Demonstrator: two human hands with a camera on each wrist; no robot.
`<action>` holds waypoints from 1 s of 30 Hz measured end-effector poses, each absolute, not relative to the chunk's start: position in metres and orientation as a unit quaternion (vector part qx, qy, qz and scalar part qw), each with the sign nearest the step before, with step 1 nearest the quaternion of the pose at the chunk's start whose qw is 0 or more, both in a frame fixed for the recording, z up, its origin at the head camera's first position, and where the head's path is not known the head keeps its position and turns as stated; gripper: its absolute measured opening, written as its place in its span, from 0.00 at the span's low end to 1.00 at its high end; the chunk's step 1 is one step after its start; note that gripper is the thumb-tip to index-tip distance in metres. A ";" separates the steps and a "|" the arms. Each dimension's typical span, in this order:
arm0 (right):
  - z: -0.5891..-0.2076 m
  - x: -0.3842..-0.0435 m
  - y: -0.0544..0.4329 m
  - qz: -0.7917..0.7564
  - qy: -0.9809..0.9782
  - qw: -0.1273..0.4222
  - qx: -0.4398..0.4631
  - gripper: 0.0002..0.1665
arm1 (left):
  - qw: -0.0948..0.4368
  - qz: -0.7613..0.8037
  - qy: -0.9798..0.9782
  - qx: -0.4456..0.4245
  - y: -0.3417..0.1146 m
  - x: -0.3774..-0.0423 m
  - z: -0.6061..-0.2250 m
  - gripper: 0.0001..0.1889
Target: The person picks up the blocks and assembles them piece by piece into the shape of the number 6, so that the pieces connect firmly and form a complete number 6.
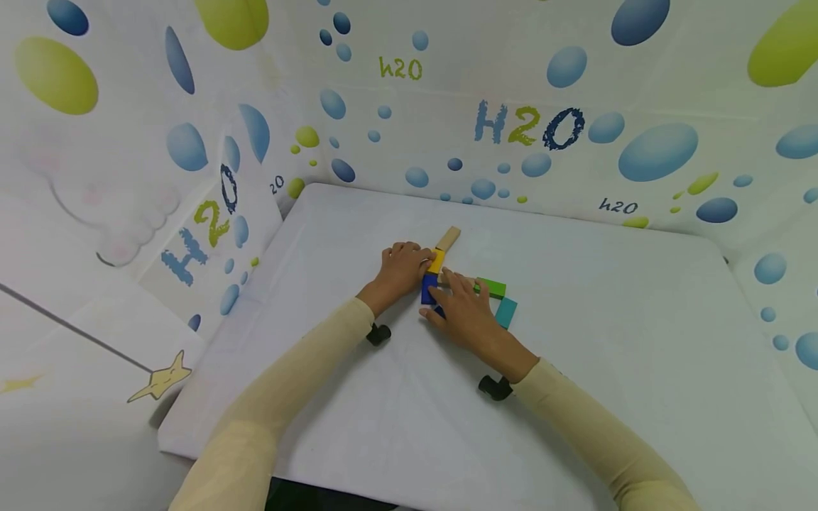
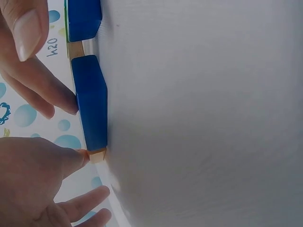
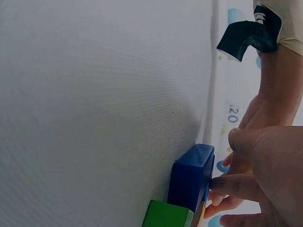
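Observation:
Small coloured blocks lie in a joined outline on the table. My left hand (image 1: 405, 270) rests at its left side, fingertips touching the yellow block (image 1: 437, 261). Just below the yellow one is a blue block (image 1: 429, 289), and above it a plain wooden block (image 1: 449, 238). My right hand (image 1: 466, 312) spreads over the outline, one fingertip against the blue block (image 2: 92, 104) in the left wrist view. A second blue block (image 2: 85, 19) shows there too. To the right sit a green block (image 1: 491, 287) and a teal block (image 1: 506, 312). The right hand hides part of the middle.
A white cloth covers the table (image 1: 639, 341). Behind and to the left hangs a white curtain (image 1: 447, 85) printed with blue and green drops. A dark camera mount (image 1: 378, 335) sits under the left wrist, another mount (image 1: 495, 387) under the right.

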State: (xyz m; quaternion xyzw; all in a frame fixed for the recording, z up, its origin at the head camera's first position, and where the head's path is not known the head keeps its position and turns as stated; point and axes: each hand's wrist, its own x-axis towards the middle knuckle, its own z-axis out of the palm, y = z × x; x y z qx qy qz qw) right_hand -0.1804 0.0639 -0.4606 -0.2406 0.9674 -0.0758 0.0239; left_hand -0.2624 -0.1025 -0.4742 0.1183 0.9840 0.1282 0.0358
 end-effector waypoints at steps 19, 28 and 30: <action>-0.451 -0.170 0.083 -0.104 0.969 0.034 -0.222 0.29 | 0.038 0.129 0.983 0.121 -0.102 -0.263 -0.474 0.20; -0.457 -0.171 0.081 -0.105 0.971 0.037 -0.210 0.24 | 0.040 0.127 0.984 0.116 -0.101 -0.261 -0.474 0.21; -0.458 -0.171 0.081 -0.105 0.971 0.037 -0.209 0.24 | 0.039 0.127 0.984 0.117 -0.101 -0.261 -0.474 0.21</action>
